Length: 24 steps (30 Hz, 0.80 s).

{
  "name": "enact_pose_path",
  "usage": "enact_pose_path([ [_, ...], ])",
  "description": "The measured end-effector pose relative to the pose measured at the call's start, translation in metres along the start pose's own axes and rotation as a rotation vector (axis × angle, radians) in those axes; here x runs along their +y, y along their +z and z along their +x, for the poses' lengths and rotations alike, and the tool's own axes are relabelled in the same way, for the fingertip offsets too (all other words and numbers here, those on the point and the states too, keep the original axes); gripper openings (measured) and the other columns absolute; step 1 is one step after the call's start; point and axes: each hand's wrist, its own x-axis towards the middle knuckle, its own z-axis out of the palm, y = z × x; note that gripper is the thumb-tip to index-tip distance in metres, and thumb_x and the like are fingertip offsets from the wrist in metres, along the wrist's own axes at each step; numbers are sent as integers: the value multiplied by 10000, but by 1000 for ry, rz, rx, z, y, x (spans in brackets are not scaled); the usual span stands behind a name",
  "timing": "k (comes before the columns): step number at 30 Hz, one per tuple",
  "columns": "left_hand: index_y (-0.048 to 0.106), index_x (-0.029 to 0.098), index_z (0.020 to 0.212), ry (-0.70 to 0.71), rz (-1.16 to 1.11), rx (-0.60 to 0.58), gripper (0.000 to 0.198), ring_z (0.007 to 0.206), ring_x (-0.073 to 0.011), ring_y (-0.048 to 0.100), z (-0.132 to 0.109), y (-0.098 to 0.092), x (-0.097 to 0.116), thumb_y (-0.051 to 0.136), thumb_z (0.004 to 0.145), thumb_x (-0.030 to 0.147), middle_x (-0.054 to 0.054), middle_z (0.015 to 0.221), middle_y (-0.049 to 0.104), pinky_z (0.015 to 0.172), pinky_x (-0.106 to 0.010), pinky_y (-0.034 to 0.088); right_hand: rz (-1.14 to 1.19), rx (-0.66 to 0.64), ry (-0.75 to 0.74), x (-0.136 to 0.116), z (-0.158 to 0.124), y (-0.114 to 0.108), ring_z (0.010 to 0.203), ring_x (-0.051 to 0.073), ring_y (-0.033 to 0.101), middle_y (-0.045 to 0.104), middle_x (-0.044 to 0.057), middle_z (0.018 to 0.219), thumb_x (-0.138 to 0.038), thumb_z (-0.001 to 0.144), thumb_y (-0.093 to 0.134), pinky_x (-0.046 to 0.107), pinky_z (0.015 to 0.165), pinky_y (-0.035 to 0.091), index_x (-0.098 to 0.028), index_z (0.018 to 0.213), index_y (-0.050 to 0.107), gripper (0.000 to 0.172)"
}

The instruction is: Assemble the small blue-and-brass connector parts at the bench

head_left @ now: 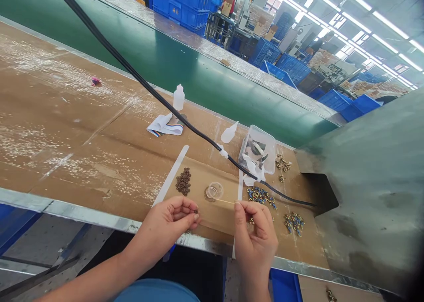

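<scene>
My left hand (172, 224) is at the table's near edge, its fingers pinched on a small dark ring-shaped part (196, 212). My right hand (254, 233) is closed around a thin wooden stick (224, 201) whose tip reaches into a small clear round dish (214, 190). A pile of dark brown ring parts (183, 181) lies just beyond my left hand. Piles of blue-and-gold parts lie close to my right hand, one (261, 195) above it and another (294, 222) to its right.
A black cable (149, 89) crosses the cardboard-covered bench (66, 130). A clear plastic box (259, 149), two white squeeze bottles (179, 97) (229, 133), a ribbon cable (164, 126) and gold parts (282, 164) lie further back. A green conveyor (185, 63) runs behind; a grey metal housing (371, 183) stands right.
</scene>
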Motion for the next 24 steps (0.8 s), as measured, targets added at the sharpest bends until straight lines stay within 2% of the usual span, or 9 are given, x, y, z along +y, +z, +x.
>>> enact_pose_path([
  [11, 623, 161, 798, -5, -35, -14, 135, 742, -175, 702, 2, -1, -2, 705, 697, 196, -22, 722, 732, 752, -308, 557, 64, -165, -25, -14, -17, 2, 693, 127, 525, 571, 4, 753, -158, 848, 571, 235, 610, 427, -204, 809, 628, 83],
  [24, 627, 158, 806, 1, -8, -12, 129, 743, -175, 701, 2, 0, -3, 690, 697, 187, -22, 723, 733, 735, -299, 553, 31, -180, -55, -13, -18, 8, 724, 130, 536, 575, 9, 775, -153, 847, 576, 234, 636, 438, -205, 830, 634, 79],
])
